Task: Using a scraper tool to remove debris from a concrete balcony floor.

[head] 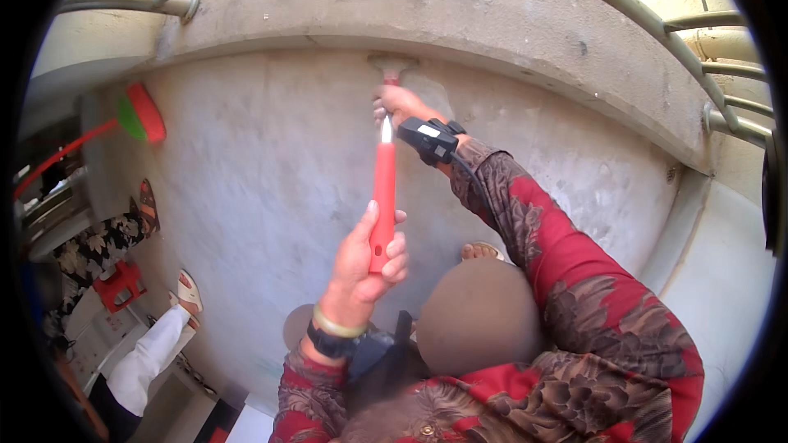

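Note:
A long scraper with a red handle (385, 178) points away from me across the concrete floor (265, 160). My left hand (369, 252) wraps the lower end of the handle, with the thumb laid along it. Farther up, my right hand (400, 101) grips the tool just beyond a shiny metal section, and hides part of its length. Past that hand, a short red piece leads to a wide, flat scraper blade (392, 63). The blade is blurred and sits on the floor close to the foot of the concrete ledge (369, 6).
Metal railings (665, 9) rise above the ledge. A red-and-green broom head (144, 114) is at left. Below it are a red plastic stool (120, 286) and people's legs, one in white trousers (151, 357). My knee (483, 317) is close under my right arm.

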`<act>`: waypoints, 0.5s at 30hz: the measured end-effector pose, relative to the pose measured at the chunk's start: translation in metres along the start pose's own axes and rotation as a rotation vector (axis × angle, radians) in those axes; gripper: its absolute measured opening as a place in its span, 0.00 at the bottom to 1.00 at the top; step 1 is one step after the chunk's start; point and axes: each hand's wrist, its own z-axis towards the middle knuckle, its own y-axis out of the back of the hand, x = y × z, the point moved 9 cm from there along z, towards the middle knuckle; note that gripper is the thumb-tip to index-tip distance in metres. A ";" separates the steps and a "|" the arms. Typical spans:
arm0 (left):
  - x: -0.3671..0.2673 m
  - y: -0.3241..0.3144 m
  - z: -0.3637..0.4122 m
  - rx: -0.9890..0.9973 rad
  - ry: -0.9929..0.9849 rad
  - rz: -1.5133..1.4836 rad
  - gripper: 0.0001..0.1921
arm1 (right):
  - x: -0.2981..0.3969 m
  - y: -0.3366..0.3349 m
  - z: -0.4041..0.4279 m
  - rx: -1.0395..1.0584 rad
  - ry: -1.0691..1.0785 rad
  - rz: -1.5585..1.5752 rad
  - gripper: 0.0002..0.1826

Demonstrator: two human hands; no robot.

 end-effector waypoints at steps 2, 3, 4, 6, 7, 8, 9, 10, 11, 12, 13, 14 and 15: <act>0.007 0.009 -0.011 -0.029 -0.003 -0.004 0.21 | -0.025 0.008 -0.008 -0.010 -0.010 -0.002 0.05; 0.020 0.013 -0.020 -0.024 0.042 0.007 0.21 | -0.037 0.022 -0.008 -0.030 -0.024 0.000 0.05; 0.027 0.015 -0.022 -0.022 0.087 0.017 0.21 | -0.051 0.033 -0.003 -0.054 -0.034 0.085 0.03; 0.018 0.013 -0.018 -0.052 0.062 0.030 0.21 | -0.043 0.024 -0.004 0.011 0.009 0.073 0.03; 0.017 0.008 -0.013 -0.071 0.058 0.047 0.21 | -0.027 0.022 0.002 0.059 0.060 0.086 0.03; -0.002 0.003 -0.020 -0.014 0.022 0.020 0.20 | -0.031 0.003 -0.003 0.027 -0.011 0.065 0.04; -0.001 0.009 -0.020 -0.016 0.023 0.018 0.20 | -0.025 -0.005 -0.007 -0.013 -0.055 0.034 0.06; -0.001 0.017 -0.018 -0.031 0.007 0.009 0.20 | -0.027 -0.006 -0.008 -0.036 -0.024 0.025 0.05; 0.000 0.026 -0.018 -0.045 -0.010 0.000 0.20 | -0.027 -0.007 -0.009 -0.006 0.041 0.009 0.04; 0.008 0.033 -0.020 -0.062 0.011 -0.023 0.21 | -0.040 0.001 -0.008 -0.014 0.021 0.013 0.04; 0.014 0.037 -0.020 -0.049 0.002 -0.013 0.21 | -0.055 0.012 -0.009 -0.030 0.007 0.016 0.04; 0.027 0.043 -0.024 -0.036 0.027 -0.020 0.21 | -0.069 0.020 -0.018 -0.087 -0.015 -0.024 0.04; 0.039 0.045 -0.028 -0.022 0.058 -0.031 0.21 | -0.073 0.024 -0.020 -0.077 -0.015 -0.005 0.04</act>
